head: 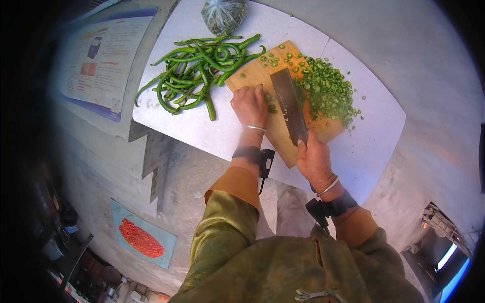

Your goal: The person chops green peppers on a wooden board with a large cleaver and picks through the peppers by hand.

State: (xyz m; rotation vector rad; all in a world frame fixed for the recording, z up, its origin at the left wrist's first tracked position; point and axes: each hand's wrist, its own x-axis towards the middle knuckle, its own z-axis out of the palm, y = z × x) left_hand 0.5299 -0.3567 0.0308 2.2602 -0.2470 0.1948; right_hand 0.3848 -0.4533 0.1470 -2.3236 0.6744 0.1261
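My right hand point(313, 157) grips the handle of a broad cleaver point(290, 102), its blade over a wooden cutting board point(278, 128). My left hand point(249, 105) rests at the board's left side with its fingers curled; whether anything is inside them is hidden. Small cut green bits point(272, 109) lie between that hand and the blade. To the right of the cleaver, a heap of sliced green chili peppers point(327, 89) covers part of the board and spills onto the table. Whole long green chili peppers point(201, 72) lie in a tangled pile left of the board.
A tied clear plastic bag point(224, 17) with dark contents sits at the far edge of the white table point(197, 132). Concrete steps point(146, 151) rise at left, near a printed poster point(106, 64). Chopped red pieces point(141, 238) lie on a blue sheet point(168, 246) on the floor.
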